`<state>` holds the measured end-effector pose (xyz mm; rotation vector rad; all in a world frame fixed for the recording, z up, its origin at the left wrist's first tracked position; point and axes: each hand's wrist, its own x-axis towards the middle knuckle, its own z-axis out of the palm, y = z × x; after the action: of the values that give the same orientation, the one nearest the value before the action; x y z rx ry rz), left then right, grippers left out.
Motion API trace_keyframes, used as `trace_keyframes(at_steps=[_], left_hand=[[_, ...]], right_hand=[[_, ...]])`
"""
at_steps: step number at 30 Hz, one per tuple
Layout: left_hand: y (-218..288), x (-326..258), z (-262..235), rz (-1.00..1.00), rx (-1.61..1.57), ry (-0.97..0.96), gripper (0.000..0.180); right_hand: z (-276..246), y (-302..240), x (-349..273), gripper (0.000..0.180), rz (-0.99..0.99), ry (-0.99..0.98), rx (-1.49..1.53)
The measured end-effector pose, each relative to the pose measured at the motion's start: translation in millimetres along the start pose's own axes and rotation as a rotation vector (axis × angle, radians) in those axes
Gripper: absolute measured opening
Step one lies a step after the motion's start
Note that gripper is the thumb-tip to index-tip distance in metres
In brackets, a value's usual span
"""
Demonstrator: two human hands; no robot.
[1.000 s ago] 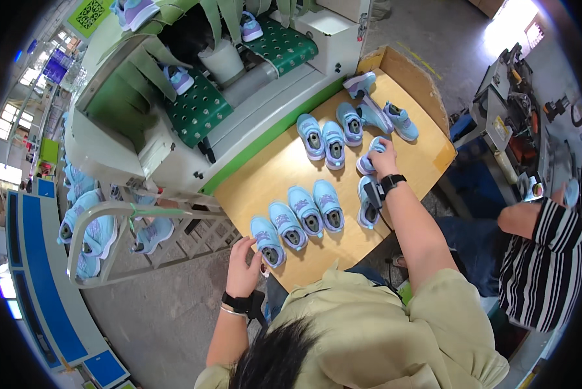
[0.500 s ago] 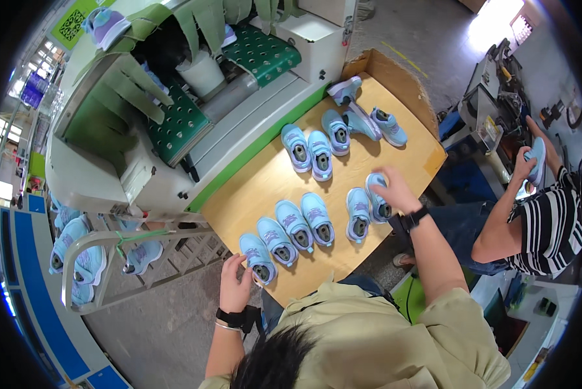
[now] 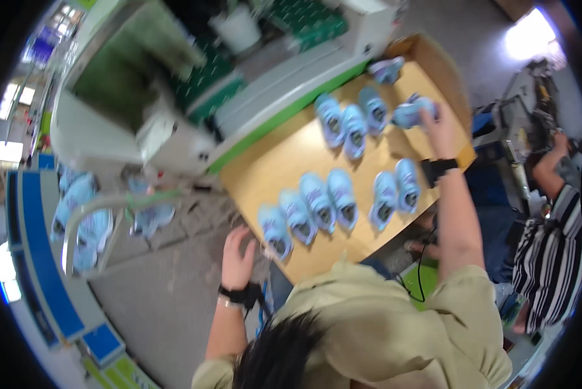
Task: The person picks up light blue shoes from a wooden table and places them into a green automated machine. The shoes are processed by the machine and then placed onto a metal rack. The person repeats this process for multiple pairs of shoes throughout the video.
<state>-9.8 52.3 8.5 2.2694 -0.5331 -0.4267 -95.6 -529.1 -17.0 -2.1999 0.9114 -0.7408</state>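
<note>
Near the table's far right part, my right hand [image 3: 439,129] is closed on a light blue sneaker [image 3: 411,111], its fingers over the shoe's right end; blur hides the exact grip. Off the table's left front corner, my left hand [image 3: 238,258] holds nothing, fingers apart, close to the leftmost sneaker [image 3: 275,232] of the near row. Several more pale blue sneakers stand in that row, with a pair [image 3: 396,194] at its right end. Farther back are three upright sneakers [image 3: 354,131] and another sneaker [image 3: 386,69] by the cardboard.
The wooden tabletop [image 3: 258,185] adjoins a machine [image 3: 284,84] with green perforated plates and hanging strips. Brown cardboard [image 3: 443,65] edges the table's far right. A metal rack [image 3: 103,217] with sneakers stands left. Another person in a striped shirt [image 3: 550,253] is at the right.
My right hand has left the near row's right-hand sneaker and reached away to a sneaker at the far right. My left hand stays beside the table's left corner. The whole view has shifted.
</note>
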Motion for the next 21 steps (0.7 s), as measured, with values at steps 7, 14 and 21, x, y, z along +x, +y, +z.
trace_keyframes(at_steps=[7,14,21], left_hand=[[-35.5,-8.0,26.5,-0.258,-0.171,-0.031,0.054],[16.9,5.8,46.4,-0.765,-0.652,-0.381,0.071],[-31.3,64.7,53.5,-0.18,-0.579,0.04,0.076]], right_hand=[[-26.5,-78.9,-53.3,0.027,0.075,-0.437,0.457],[69.0,-177.5,-92.6,0.025,0.105,-0.772,0.557],[236.6,-227.1,-133.9,0.043,-0.135,-0.766,0.533]])
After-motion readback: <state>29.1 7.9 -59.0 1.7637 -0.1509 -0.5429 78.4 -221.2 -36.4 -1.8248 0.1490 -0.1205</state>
